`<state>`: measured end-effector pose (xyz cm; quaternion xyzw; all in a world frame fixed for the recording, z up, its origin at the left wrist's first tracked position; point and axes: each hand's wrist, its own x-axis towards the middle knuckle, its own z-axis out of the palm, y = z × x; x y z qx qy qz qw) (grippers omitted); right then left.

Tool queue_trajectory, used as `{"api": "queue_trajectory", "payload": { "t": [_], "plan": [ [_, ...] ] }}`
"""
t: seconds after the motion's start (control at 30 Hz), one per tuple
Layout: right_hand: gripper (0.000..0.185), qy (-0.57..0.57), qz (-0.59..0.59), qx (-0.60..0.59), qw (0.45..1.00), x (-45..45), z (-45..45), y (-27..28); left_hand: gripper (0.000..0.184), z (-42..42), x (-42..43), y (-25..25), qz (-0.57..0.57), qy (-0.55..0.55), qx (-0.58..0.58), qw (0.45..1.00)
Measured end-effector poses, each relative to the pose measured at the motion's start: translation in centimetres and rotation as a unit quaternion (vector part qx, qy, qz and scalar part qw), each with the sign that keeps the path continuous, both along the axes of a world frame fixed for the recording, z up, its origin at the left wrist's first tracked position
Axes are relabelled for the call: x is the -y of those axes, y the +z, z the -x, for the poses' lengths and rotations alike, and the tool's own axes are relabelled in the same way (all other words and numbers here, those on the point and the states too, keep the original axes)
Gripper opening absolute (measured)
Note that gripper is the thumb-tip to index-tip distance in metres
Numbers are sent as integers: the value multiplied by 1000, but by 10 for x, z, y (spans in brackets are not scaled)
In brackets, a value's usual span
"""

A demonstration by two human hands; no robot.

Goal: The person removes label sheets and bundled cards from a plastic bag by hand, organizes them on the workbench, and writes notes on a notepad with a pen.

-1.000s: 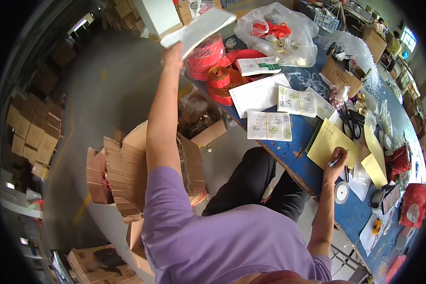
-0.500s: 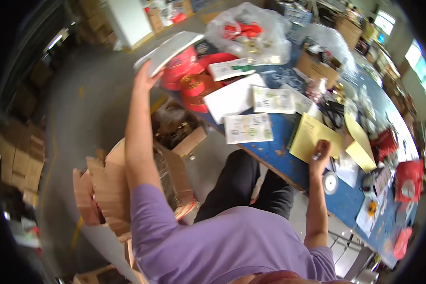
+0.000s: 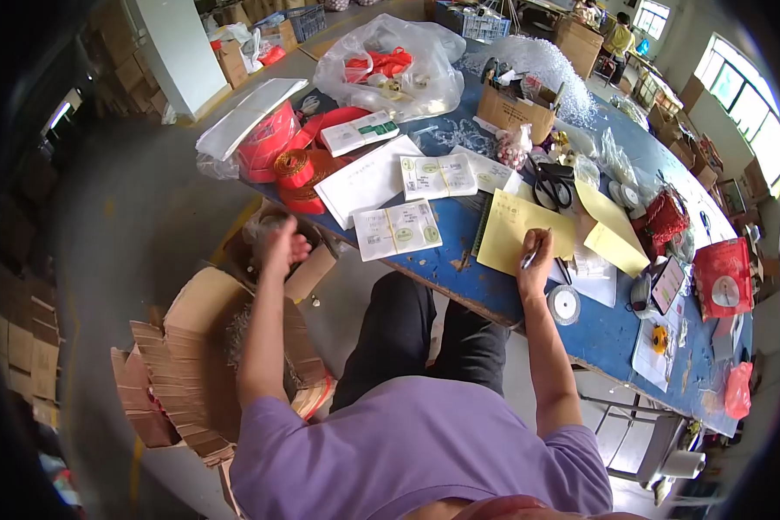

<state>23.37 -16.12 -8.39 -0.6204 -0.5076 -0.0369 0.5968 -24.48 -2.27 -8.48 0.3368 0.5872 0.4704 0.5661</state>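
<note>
My right hand [image 3: 537, 254] is closed round a pen [image 3: 529, 259] and rests on the lower edge of a yellow paper pad [image 3: 516, 227]. My left hand [image 3: 284, 246] holds nothing, its fingers apart, in the air off the table's left edge and above an open carton [image 3: 310, 270]. The white flat stack [image 3: 247, 117] lies on red ribbon rolls [image 3: 270, 143] at the table's far left corner. Between the hands, banded bundles of printed cards, one near [image 3: 399, 230] and one farther [image 3: 439, 176], lie by a white sheet [image 3: 364, 182].
On the blue table [image 3: 459, 269] are black scissors [image 3: 553, 184], a white ribbon spool [image 3: 564, 305], a phone [image 3: 667, 284] and a clear plastic bag [image 3: 390, 65]. A big torn carton [image 3: 195, 364] stands on the floor at left. A co-worker [image 3: 620, 39] sits far back.
My left hand has let go of the white flat stack and come down toward me, off the table's edge. My right hand stays on the pad with the pen. The view has shifted.
</note>
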Motion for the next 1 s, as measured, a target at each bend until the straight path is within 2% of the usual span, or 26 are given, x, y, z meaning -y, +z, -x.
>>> {"api": "queue_trajectory", "payload": {
  "t": [0.17, 0.27, 0.33, 0.4, 0.47, 0.5, 0.53, 0.6, 0.67, 0.7, 0.8, 0.9, 0.97, 1.0],
  "plan": [
    [5, 15, 3, -3, 1000, 3, 0, 1, 43, -56, 56, -37, 90, -136, -79, 984],
    [5, 1, 0, 21, 1000, 4, -1, 1, 47, -76, 73, -49, 64, -201, -175, 962],
    [7, -6, -13, 19, 1000, -4, -8, -13, 47, -84, 76, -62, -106, -233, -403, 878],
    [10, -6, 1, 18, 1000, -3, -10, -14, 57, -98, 100, -54, -142, -174, -489, 843],
    [7, -3, -8, 21, 1000, -3, -11, -17, 71, -103, 123, -72, -143, -151, -573, 793],
    [6, 3, -4, 31, 1000, -1, -8, -11, 80, -112, 139, -63, -34, -200, -606, 769],
    [6, 7, -1, 41, 999, 4, -4, -4, 82, -108, 149, -95, -38, -223, -628, 744],
    [11, 15, -10, 60, 998, 6, -1, 0, 84, -102, 178, -124, -3, -313, -619, 720],
    [13, 21, 24, 30, 999, 4, -5, -3, 82, -101, 207, -119, -38, -311, -654, 689],
    [10, 27, -8, 57, 998, 3, -5, -5, 82, -101, 215, -113, -59, -310, -670, 671],
    [9, 0, 15, 68, 998, 4, 0, 0, 76, -106, 231, -112, -106, -351, -688, 626],
    [12, -14, 34, 76, 996, 2, -2, -2, 60, -122, 242, -140, -145, -464, -693, 532],
    [13, -27, 46, 96, 994, 2, 0, 0, 57, -125, 244, -149, -174, -554, -537, 613],
    [14, -33, 53, 106, 992, 5, 1, 1, 57, -127, 243, -153, -174, -583, -487, 627]
  ]
}}
